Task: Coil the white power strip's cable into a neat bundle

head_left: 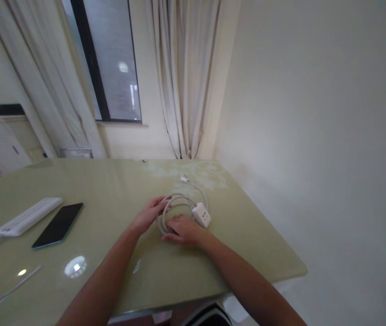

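A white extension cord (180,195) lies in loose loops on the table, right of its middle. Its socket block (201,215) sits at the right of the coil, and the plug (185,178) rests beyond it at the end of a curved length of cord. On the coil's left side, my left hand (150,215) has its fingers curled around the loops. My right hand (185,230) reaches across the near side, closed on the lower part of the same loops, beside the socket block. Some fingertips are hidden behind the cord.
The glossy pale green table (118,181) ends at a wall (315,136) on the right. Farther left lie a black phone (58,225), a long white power strip (31,216) and a thin white cable (9,292). Curtains (188,81) hang behind the table.
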The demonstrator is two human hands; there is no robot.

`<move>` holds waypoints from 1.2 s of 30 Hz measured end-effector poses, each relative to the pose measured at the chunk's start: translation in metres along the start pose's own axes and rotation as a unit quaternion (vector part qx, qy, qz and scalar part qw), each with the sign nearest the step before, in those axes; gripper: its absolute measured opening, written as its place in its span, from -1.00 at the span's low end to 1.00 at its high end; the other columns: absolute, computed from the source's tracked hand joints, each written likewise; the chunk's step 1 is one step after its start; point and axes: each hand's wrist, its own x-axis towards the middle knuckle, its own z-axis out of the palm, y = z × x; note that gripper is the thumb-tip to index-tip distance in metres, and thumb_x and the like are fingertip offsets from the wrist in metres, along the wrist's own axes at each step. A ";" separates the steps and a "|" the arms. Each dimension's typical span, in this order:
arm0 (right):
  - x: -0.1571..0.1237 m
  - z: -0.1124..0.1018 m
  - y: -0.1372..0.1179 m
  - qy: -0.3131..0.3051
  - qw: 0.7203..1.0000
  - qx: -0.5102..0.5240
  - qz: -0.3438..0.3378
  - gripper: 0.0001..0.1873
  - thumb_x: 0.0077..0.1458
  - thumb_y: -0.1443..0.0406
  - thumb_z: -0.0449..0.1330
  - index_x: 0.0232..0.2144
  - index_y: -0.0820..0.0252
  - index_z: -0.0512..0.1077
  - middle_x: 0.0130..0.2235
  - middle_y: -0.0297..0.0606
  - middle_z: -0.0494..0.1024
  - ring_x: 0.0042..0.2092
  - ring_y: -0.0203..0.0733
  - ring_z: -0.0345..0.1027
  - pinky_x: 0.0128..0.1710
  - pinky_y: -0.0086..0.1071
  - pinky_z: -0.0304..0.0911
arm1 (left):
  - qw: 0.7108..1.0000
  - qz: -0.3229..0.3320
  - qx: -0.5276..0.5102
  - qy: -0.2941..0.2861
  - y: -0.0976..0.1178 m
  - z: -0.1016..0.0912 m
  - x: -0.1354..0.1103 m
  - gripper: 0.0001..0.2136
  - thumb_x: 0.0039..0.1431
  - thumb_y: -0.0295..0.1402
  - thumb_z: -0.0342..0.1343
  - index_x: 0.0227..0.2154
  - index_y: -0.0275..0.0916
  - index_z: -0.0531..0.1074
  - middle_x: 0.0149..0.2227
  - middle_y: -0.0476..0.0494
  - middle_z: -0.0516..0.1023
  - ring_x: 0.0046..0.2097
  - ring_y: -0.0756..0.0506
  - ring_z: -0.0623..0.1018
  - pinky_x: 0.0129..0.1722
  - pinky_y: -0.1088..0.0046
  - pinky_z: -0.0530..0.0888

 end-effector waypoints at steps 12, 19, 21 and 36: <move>-0.014 -0.030 0.051 0.491 0.729 0.419 0.230 -0.50 0.25 -0.01 0.19 0.10 0.13 0.33 0.00 -0.06 0.59 -0.02 -0.09 0.50 0.08 -0.13 0.38 | 0.912 0.220 -0.205 0.280 0.032 -0.035 -0.003 -0.71 0.10 -0.17 0.31 -0.22 -0.23 0.47 -0.60 0.23 0.02 -0.63 0.12 -0.03 -0.68 0.61 -0.04; -0.022 -0.063 0.061 0.542 0.582 0.561 0.231 -0.51 0.12 -0.02 0.27 -0.02 0.12 0.36 -0.35 -0.34 0.56 -0.31 -0.24 0.47 -0.22 -0.34 0.39 | 0.820 0.205 0.101 0.524 0.008 -0.070 0.001 -0.68 0.30 -0.05 -0.04 -0.29 -0.20 0.39 -0.54 0.10 0.24 -0.51 0.00 0.25 -0.50 0.48 0.20; -0.022 -0.082 0.060 0.501 0.620 0.557 0.235 -0.49 0.15 -0.05 0.25 -0.01 0.14 0.39 -0.47 -0.43 0.46 -0.42 -0.30 0.36 -0.35 -0.42 0.30 | 0.801 0.196 0.218 0.521 0.005 -0.072 -0.003 -0.72 0.31 -0.17 -0.07 -0.28 -0.22 0.45 -0.46 -0.02 0.37 -0.41 -0.08 0.37 -0.40 0.42 0.28; 0.064 -0.117 -0.005 0.214 0.929 0.274 0.124 -0.56 0.45 0.07 -0.08 -0.30 0.18 0.42 -0.35 -0.33 0.55 -0.33 -0.33 0.41 -0.24 -0.46 0.23 | 0.991 0.072 0.014 0.110 0.201 0.048 0.015 -0.74 0.38 -0.37 0.06 -0.47 -0.31 0.35 -0.55 -0.01 0.33 -0.65 0.13 0.06 -0.70 0.60 -0.01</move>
